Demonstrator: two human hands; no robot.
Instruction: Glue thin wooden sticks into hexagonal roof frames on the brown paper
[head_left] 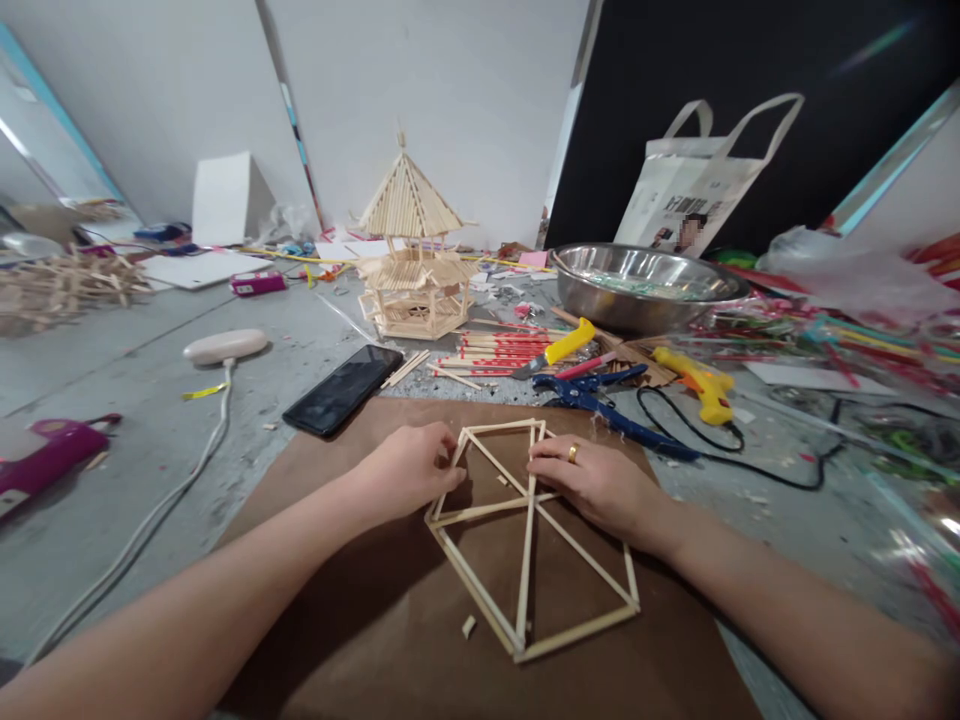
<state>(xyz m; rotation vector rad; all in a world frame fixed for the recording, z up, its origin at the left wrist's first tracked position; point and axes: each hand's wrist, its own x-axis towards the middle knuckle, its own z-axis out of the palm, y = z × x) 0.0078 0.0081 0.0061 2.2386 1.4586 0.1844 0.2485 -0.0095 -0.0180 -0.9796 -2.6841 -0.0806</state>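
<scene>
A six-sided frame of thin wooden sticks (527,570), with spokes meeting at its middle, lies on a brown sheet (337,590). My left hand (412,465) pinches the frame's upper left edge between bent fingers. On the other side, my right hand (600,485), wearing a gold ring, has its fingers closed on a spoke near the far end; the hand covers part of the right rim. A small wood chip (469,627) lies left of the frame's near corner.
Behind stands a wooden stick pavilion (412,250). A phone (345,388), red-marked sticks (495,350), a yellow-handled knife (566,343), blue cutters (615,415) and a yellow glue gun (701,385) border the sheet. A steel basin (645,300) sits back right; a white cable (187,490) runs left.
</scene>
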